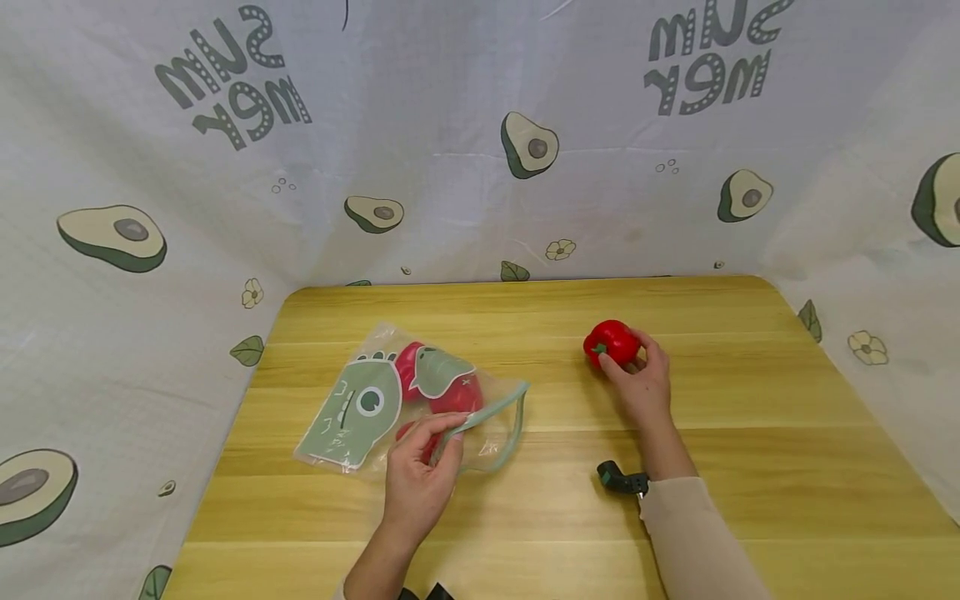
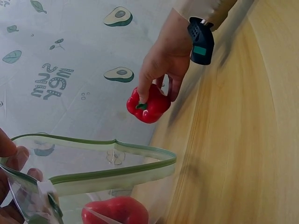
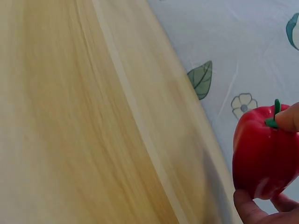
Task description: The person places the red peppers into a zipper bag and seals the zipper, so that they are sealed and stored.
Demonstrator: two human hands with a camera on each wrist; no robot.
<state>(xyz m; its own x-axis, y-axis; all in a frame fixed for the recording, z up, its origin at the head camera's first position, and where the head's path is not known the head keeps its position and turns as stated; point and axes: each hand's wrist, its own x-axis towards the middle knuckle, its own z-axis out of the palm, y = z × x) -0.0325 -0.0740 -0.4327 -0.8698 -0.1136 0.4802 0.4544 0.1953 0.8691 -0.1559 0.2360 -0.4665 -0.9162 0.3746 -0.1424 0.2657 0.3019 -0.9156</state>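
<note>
A shiny red bell pepper [image 1: 612, 342] with a green stem is in my right hand [image 1: 640, 385], thumb by the stem and fingers round the far side. The right wrist view shows the same bell pepper [image 3: 266, 151] gripped top and bottom. My left hand [image 1: 422, 483] pinches the green-edged rim of a clear zip bag [image 1: 495, 450] printed with a green cartoon monster. The bag's mouth [image 2: 112, 158] gapes toward the right hand. Inside lie several red items, one a rounded red piece [image 2: 117, 211] partly hidden by the print.
The wooden table [image 1: 555, 533] spreads under both hands. Behind it hangs a pale cloth [image 1: 450, 100] with avocado prints, meeting the table's back edge. A small black wrist camera [image 1: 622, 479] juts from my right sleeve [image 1: 693, 533].
</note>
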